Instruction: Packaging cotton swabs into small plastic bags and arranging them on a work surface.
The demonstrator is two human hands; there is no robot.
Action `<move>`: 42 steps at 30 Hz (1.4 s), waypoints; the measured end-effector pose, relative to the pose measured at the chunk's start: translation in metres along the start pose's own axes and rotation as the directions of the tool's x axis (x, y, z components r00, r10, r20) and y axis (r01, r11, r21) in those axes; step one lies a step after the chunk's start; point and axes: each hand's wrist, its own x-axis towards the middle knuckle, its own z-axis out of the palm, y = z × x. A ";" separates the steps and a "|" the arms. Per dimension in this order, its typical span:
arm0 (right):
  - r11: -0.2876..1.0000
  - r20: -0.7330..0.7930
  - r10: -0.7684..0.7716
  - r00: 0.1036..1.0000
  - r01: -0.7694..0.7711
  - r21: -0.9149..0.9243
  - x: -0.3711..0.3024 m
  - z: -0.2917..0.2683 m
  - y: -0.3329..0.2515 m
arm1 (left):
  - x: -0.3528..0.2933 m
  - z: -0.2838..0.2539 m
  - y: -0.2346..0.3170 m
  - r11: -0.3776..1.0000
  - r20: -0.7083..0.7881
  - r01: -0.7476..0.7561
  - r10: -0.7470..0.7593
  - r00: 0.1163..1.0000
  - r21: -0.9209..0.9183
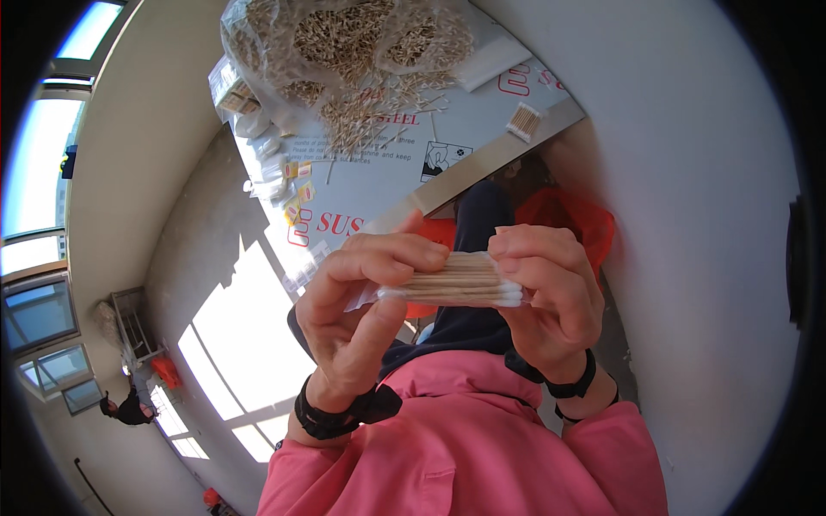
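Between my two hands, above my lap, is a small clear plastic bag of cotton swabs (456, 279) with wooden sticks and white tips. The sticks lie side by side, running left to right. My left hand (357, 292) pinches the bag's left end between fingers and thumb. My right hand (551, 288) grips the right end, its fingers over the top edge. Beyond my hands, a large clear bag (258, 52) spills a heap of loose cotton swabs (361, 103) over the table. One filled packet of swabs (523, 121) lies near the table's right corner.
The table (370, 185) has a printed sheet-covered top and a metal edge. Small plastic bags with yellow labels (292, 193) lie along its left side. A red bag (568, 215) is under the table at right, beside a wall (688, 172). Another person (131, 407) is far left.
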 end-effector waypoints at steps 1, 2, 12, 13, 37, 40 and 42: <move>1.000 0.005 0.003 1.000 -0.003 0.008 0.000 0.000 -0.001 | 0.000 0.001 0.002 1.000 -0.017 0.018 -0.019 1.000 -0.014; 1.000 0.010 0.007 1.000 -0.007 0.014 0.000 0.000 -0.001 | -0.001 0.002 0.002 0.999 -0.033 0.037 -0.038 0.999 -0.031; 0.995 -0.021 0.075 0.997 -0.073 0.075 0.003 0.004 -0.009 | -0.006 0.004 0.007 0.998 -0.055 0.043 -0.046 0.997 -0.053; 0.991 -0.038 0.087 0.995 -0.083 0.105 0.003 0.006 -0.008 | -0.005 0.009 0.009 0.997 -0.074 0.032 -0.036 0.997 -0.063; 0.918 0.021 0.287 0.958 -0.281 0.279 -0.009 0.019 -0.016 | -0.021 -0.001 0.013 0.981 -0.196 0.195 -0.190 0.962 0.004; 0.900 0.019 0.320 0.947 -0.310 0.305 -0.011 0.020 -0.017 | -0.021 -0.001 0.014 0.983 -0.188 0.179 -0.181 0.965 -0.026; 0.883 0.017 0.352 0.936 -0.338 0.326 -0.012 0.022 -0.019 | -0.022 -0.001 0.015 0.982 -0.183 0.174 -0.184 0.966 -0.068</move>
